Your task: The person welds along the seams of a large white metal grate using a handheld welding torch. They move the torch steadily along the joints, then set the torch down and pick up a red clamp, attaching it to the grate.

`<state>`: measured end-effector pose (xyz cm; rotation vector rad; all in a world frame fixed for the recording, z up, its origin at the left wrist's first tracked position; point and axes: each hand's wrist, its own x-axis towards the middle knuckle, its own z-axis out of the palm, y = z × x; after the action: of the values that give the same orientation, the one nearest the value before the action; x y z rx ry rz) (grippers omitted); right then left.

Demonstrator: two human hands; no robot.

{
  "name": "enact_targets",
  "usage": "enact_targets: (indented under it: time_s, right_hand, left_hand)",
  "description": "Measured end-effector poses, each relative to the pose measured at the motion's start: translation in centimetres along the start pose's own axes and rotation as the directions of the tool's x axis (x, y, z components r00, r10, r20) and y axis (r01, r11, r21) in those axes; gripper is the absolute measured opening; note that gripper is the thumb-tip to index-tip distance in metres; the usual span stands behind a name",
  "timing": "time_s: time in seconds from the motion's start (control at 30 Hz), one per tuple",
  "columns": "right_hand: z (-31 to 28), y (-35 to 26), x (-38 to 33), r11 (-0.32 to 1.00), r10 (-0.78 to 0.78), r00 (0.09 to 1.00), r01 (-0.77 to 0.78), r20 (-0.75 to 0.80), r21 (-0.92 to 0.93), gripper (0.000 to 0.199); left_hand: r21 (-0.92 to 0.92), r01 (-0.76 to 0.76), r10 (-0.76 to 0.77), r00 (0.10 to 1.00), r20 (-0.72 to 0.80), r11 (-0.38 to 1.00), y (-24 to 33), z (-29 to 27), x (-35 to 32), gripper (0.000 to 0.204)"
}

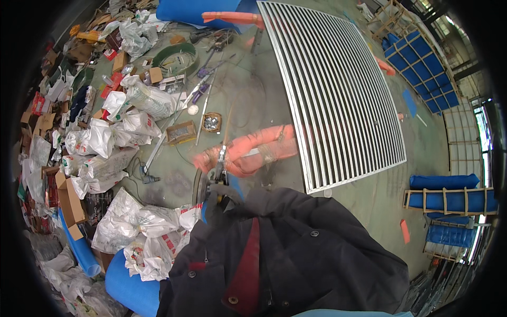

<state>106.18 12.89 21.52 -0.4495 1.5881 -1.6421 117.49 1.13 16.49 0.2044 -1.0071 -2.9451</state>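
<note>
Since the dark sleeves crowd together low in the view, I can only pick out one gloved hand cleanly, and I honestly can't say if it's the left or the right. It's at the near end of a hand tool with a shiny metal front, which points out at 12 o'clock from the glove. Looks like a grip, but the fingers are too dark and blurred, so I can't tell whether they're closed. Can't make out the other hand's fingers either.

As for the tool, my guess is it's stiff, medium weight and a bit nose-heavy, so I'd hold it by the back end and steady it further forward, staying off the tip.

Then you've got the slatted metal panel, out at 2 o'clock from the glove. Its 9 o'clock edge meets some orange padding, which is at 1 o'clock from the glove and a lot nearer. I'd expect the panel to be rigid overall but awkward at that size, heavier than one slat suggests, and probably slick. Thin slats could bend or scratch, so grab the outer frame on opposite sides, not the middle. Padding looks soft, so I'd expect it to squash a bit under load.
</note>
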Motion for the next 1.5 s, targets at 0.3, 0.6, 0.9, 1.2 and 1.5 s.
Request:
enact_targets:
  time_s: [0.3, 0.6, 0.9, 1.2, 1.5]
  right_hand:
    - [3.1, -2.0, 1.3, 0.841, -0.182, 0.976, 0.217, 0.119, -0.495, 0.056]
    - [-4.7, -8.3, -0.2, 0.397, -0.324, 0.794, 0.608, 0.515, -0.687, 0.056]
    - [-6.9, -5.3, 1.0, 0.215, -0.272, 0.811, 0.576, 0.518, -0.789, 0.046]
    - [-10.0, -5.0, 0.6, 0.654, 0.117, 0.814, 0.368, 0.569, -0.661, 0.039]
    - [-10.5, -0.9, 1.6, 0.522, 0.035, 0.92, 0.316, 0.391, -0.792, 0.025]
  left_hand:
    - [-0.197, -0.189, 0.142, 0.963, -0.229, 0.962, 4.1, -2.5, -1.7, 0.052]
    - [-0.015, -0.17, 0.143, 0.873, -0.466, 0.985, 2.6, -4.3, -2.8, 0.035]
    - [0.318, 0.012, 0.131, 0.896, -0.425, 0.948, 1.1, -8.1, -3.6, 0.053]
    - [0.657, 0.06, 0.084, 0.979, -0.185, 0.751, 4.5, -2.7, -2.3, 0.048]
    - [0.912, 0.197, -0.081, 0.98, -0.18, 0.361, 2.2, -4.7, 2.7, 0.049]
